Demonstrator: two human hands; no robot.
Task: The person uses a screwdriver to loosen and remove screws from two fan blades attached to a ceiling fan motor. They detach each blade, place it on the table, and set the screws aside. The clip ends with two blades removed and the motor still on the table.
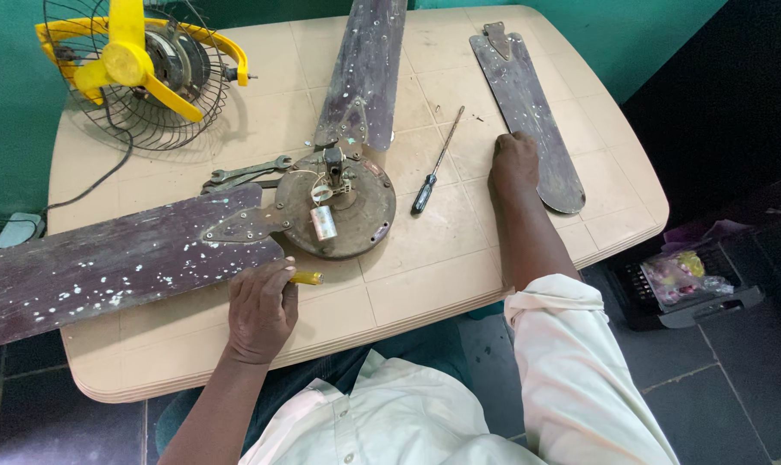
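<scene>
Ceiling fan motor [336, 209] in bits on our table [425, 258]

Our left hand [261, 312] pinches a yellow-handled tool [306, 278]; right hand [515, 161], fingers curled together, touches the loose blade [528, 112]. Crate [687, 288] far right holds plastic bags.

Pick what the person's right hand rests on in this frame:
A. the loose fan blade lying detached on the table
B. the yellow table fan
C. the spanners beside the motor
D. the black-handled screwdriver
A: the right hand lies on the near edge of the detached fan blade, while the black-handled screwdriver lies apart to its left, untouched.
</scene>
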